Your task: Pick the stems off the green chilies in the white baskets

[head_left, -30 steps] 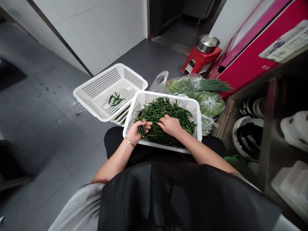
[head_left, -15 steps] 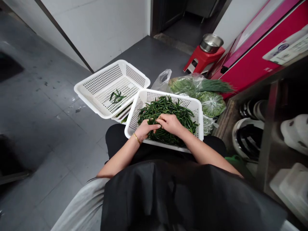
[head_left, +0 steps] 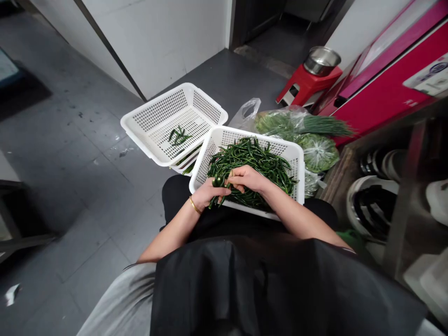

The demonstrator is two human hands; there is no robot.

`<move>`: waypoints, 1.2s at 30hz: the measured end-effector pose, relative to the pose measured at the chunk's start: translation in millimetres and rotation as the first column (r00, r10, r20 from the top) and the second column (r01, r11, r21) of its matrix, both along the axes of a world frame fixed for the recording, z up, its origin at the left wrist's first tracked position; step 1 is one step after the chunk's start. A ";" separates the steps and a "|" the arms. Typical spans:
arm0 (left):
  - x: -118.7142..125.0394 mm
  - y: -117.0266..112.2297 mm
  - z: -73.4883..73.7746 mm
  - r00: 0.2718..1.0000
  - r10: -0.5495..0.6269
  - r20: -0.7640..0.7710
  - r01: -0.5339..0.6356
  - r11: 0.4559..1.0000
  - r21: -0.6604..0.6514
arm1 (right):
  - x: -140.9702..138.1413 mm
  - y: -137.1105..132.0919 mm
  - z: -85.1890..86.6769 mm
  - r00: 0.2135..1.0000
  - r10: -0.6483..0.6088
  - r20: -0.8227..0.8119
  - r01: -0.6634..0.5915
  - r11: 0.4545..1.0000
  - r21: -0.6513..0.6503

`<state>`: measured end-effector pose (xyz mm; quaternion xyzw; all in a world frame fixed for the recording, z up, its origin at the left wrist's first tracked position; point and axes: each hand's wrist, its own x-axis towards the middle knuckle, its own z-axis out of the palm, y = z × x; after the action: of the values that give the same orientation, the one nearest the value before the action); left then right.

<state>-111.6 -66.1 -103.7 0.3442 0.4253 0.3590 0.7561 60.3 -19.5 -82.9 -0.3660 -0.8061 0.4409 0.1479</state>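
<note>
A white perforated basket (head_left: 298,179) heaped with long green chili peppers (head_left: 255,161) rests on my lap. Over its near left corner, my left hand (head_left: 207,193) is closed around a small bunch of green chili peppers (head_left: 217,183), whose ends stick out below the fingers. Right beside it, my right hand (head_left: 247,178) pinches at the bunch with thumb and fingertips. What lies between those fingertips is too small to make out. A second white basket (head_left: 157,119), to the left and farther off, holds a few green chilies (head_left: 179,136) and sits on another basket.
Plastic bags of green vegetables (head_left: 318,151) lie beyond the basket on the right. A red stool (head_left: 301,84) carries a metal pot (head_left: 322,60). At right stand a pink-red cabinet (head_left: 381,100) and a shelf with bowls (head_left: 373,205). Grey tiled floor (head_left: 87,224) spreads left.
The view has shifted slightly, so things sit farther right. My left hand has turned, and its bunch of chilies now shows more clearly, hanging at the basket's near rim. My right hand stays close by.
</note>
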 end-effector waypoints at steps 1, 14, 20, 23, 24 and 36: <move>2.5 0.2 0.8 1.000 0.002 -0.003 -0.002 1.000 -0.013 | 1.1 -0.5 0.2 1.000 -0.019 0.023 0.018 0.999 0.049; -16.4 13.9 -14.0 0.924 0.316 0.214 -0.256 0.929 -0.267 | -9.9 24.5 -16.4 0.690 -0.168 0.704 -0.224 0.875 0.429; 3.5 20.5 -11.3 0.942 0.328 0.079 -0.329 0.944 0.006 | 0.3 32.5 7.0 0.893 -0.271 0.360 0.061 0.864 0.499; 27.5 28.3 -1.7 0.959 0.280 0.034 -0.283 0.950 0.134 | 9.9 27.7 21.7 0.934 -0.282 0.219 0.121 0.828 0.547; 34.1 30.8 1.4 0.970 0.239 0.032 -0.242 0.958 0.156 | 12.4 25.3 24.3 0.926 -0.298 0.231 0.114 0.805 0.582; -17.1 22.4 -3.2 0.898 0.439 -0.007 -0.439 0.898 -0.001 | 6.2 -0.6 -20.9 0.620 -0.172 0.766 -0.183 0.917 0.355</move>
<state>-128.8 -43.7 -106.9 0.2397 0.4951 0.5185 0.6546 66.5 -20.1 -103.8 -0.4805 -0.8620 0.0630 -0.1487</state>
